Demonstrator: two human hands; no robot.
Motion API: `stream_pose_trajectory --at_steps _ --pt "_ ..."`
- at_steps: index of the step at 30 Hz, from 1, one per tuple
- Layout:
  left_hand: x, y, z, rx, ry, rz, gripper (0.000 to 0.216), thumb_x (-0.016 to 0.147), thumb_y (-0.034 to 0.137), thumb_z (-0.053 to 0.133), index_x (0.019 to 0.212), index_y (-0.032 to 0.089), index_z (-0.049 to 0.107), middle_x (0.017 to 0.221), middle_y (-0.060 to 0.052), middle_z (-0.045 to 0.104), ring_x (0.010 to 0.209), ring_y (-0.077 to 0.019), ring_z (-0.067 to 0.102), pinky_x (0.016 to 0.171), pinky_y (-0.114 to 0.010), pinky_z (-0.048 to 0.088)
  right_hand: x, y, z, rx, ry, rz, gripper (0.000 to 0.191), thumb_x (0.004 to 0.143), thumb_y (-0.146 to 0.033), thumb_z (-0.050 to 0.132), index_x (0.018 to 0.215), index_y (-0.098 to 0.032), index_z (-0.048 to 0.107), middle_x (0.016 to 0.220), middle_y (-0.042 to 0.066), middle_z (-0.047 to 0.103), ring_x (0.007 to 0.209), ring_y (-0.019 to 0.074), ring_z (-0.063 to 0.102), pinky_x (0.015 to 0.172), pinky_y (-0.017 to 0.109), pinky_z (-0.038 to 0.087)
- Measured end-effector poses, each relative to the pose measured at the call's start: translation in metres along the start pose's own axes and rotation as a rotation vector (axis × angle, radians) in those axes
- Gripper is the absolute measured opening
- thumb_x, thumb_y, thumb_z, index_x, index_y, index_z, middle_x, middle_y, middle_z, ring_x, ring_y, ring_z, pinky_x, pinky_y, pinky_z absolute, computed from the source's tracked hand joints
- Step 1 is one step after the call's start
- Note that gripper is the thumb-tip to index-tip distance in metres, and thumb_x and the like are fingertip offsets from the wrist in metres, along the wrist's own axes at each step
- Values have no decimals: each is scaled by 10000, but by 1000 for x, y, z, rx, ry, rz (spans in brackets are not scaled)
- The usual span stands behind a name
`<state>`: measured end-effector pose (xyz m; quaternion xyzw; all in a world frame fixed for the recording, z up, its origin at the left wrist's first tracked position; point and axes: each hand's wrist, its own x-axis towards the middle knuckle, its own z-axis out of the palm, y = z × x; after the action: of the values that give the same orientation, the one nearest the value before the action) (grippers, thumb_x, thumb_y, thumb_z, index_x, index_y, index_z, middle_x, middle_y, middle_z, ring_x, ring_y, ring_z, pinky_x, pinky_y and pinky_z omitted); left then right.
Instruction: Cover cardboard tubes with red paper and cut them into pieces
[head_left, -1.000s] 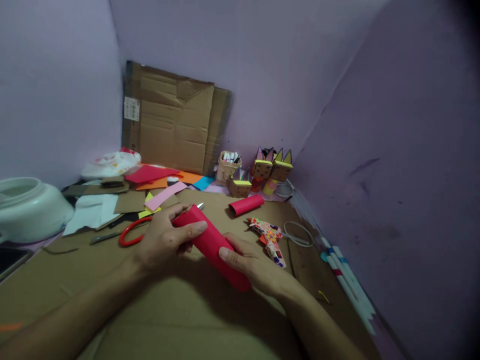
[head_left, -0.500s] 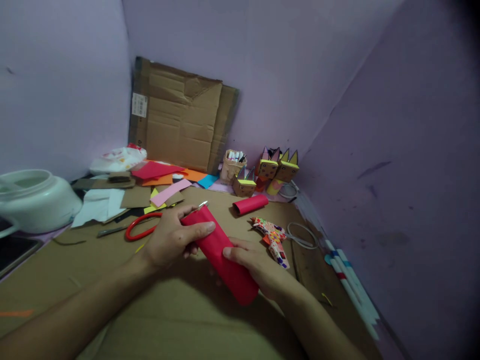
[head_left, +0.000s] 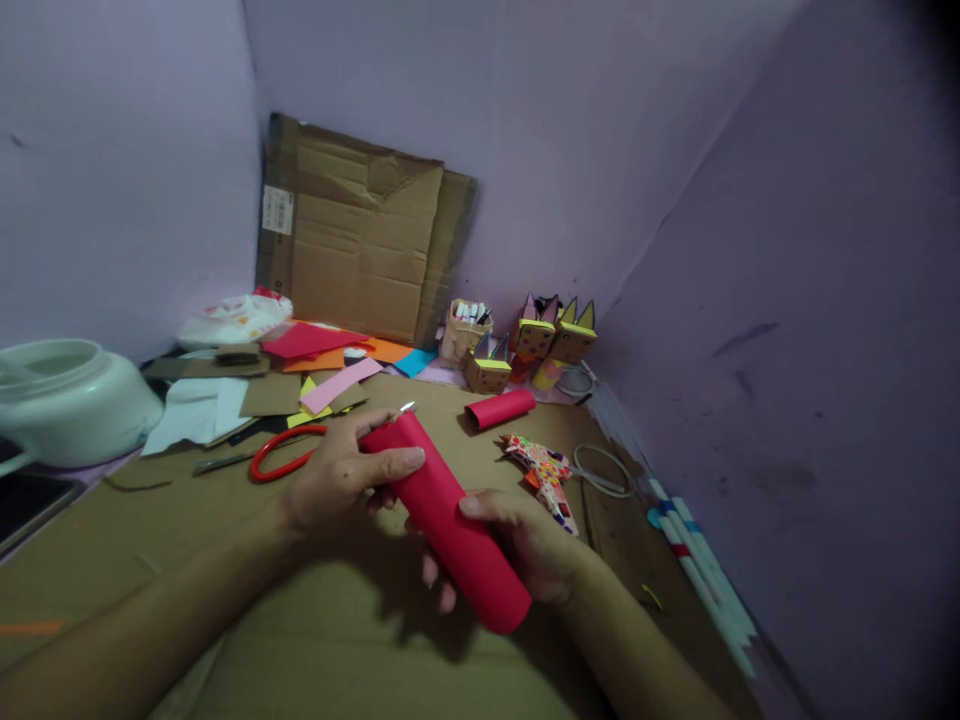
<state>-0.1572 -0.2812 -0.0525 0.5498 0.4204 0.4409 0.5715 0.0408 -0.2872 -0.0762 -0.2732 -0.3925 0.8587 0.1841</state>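
Note:
A red paper tube is held slanting above the cardboard mat, its near end pointing down and right. My left hand grips the upper end, thumb across the top. Around the lower half wraps my right hand, its thumb on top and fingertips showing beneath. Red-handled scissors lie behind my left hand, partly covered by it; a metal tip shows just past the tube's far end. A second, shorter red paper tube rests beyond the hands. To its right lies a patterned glue gun with a cord.
Coloured paper sheets and a pink strip lie at the back left, near a white pot. Flattened cardboard leans on the wall. Behind stand a marker cup and animal-faced boxes. White sticks line the right.
The tube's near end has shifted slightly down and right. My right hand's fingers now show further under it, while my left hand stays almost in place.

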Motion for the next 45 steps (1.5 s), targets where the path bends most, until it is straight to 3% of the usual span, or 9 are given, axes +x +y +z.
stream_pose_trajectory --at_steps 7,12,18,22,25,27,31,36,45 --pt "3 1 4 -70 56 -21 689 633 396 758 1202 155 455 721 20 609 469 -89 522 393 -187 404 3 1 8 -213 308 -184 388 694 -398 615 1000 -161 583 727 11 618 589 140 571 564 261 456" --pt "2 2 9 -8 96 0 604 635 417 750 1114 152 496 628 47 565 450 -104 513 403 -211 412 1 -1 13 -570 432 -301 249 747 -348 623 933 -183 611 770 -7 567 657 133 522 600 256 408" --pt "1 3 9 -33 48 5 425 635 384 741 917 168 507 622 36 563 484 -108 529 429 -209 416 2 0 11 -169 286 -188 414 665 -434 694 961 -153 623 733 18 620 617 139 580 592 260 450" --pt "6 0 6 -17 70 4 566 641 427 725 1085 170 487 769 -3 608 540 -123 548 443 -226 439 3 -1 10 -197 375 -196 403 661 -444 717 939 -167 629 731 11 631 573 123 579 552 244 440" --pt "14 -1 -14 291 185 93 621 697 480 651 1209 200 438 989 -67 624 725 -190 623 576 -298 506 5 -2 7 -215 468 -249 386 671 -472 724 912 -194 607 709 -20 606 549 114 578 525 232 427" --pt "20 -1 -36 745 311 138 519 738 473 583 1167 194 497 962 -77 632 806 -231 631 713 -364 501 5 -3 3 -188 488 -284 388 653 -464 739 900 -199 601 704 -29 596 546 114 583 522 233 436" --pt "23 -2 -74 1463 167 -93 344 823 366 428 1056 173 593 874 -132 651 800 -313 618 644 -391 442 6 -6 -1 -135 484 -308 373 641 -410 738 919 -198 607 730 -22 614 554 114 591 515 230 453" --pt "20 -8 -83 1550 -12 -114 333 755 266 485 1048 167 608 901 -141 629 799 -322 606 642 -389 434 7 -8 -2 -127 521 -308 371 621 -409 734 887 -195 588 673 -25 611 526 121 591 481 225 445" --pt "21 -9 -63 1618 9 -180 492 708 191 468 1196 152 518 1048 -186 586 882 -363 606 652 -413 457 8 -7 -4 -97 525 -367 352 612 -391 736 865 -190 597 683 -21 598 521 119 585 484 229 455"
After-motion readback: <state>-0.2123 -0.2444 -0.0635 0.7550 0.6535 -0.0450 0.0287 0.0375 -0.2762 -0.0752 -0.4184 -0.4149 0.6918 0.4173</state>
